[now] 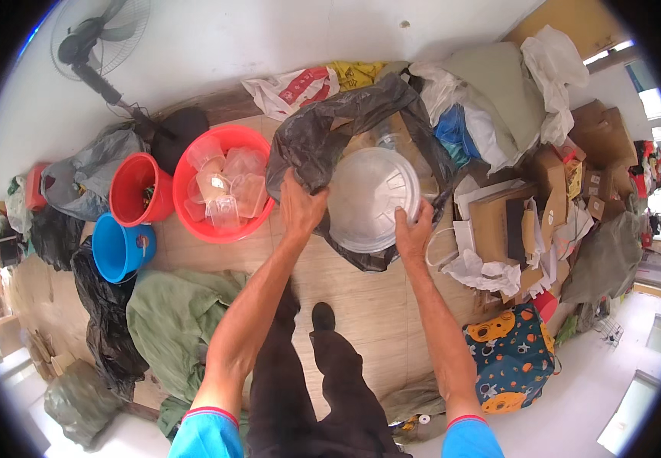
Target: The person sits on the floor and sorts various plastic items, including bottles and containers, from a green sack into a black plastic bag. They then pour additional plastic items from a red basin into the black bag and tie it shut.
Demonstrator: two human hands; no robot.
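Observation:
My left hand (pixel 302 203) grips the gathered rim of a black plastic bag (pixel 307 134). The bag's mouth is open and shows clear plastic pieces inside. Held by its right edge in my right hand (pixel 413 226) is a round, translucent plastic lid or shallow container (pixel 370 200), at the bag's mouth; which of the two cannot be told. To the left of the bag, a red basin (pixel 222 233) holds several clear plastic containers (pixel 224 212).
Left of the basin stand a red bucket (pixel 136 189), a blue bucket (pixel 116 249) and a fan (pixel 84 46). Flattened cardboard (pixel 493 229) and paper are heaped at the right, above a patterned bag (pixel 511 360). A green cloth or sack (pixel 181 320) lies at the lower left.

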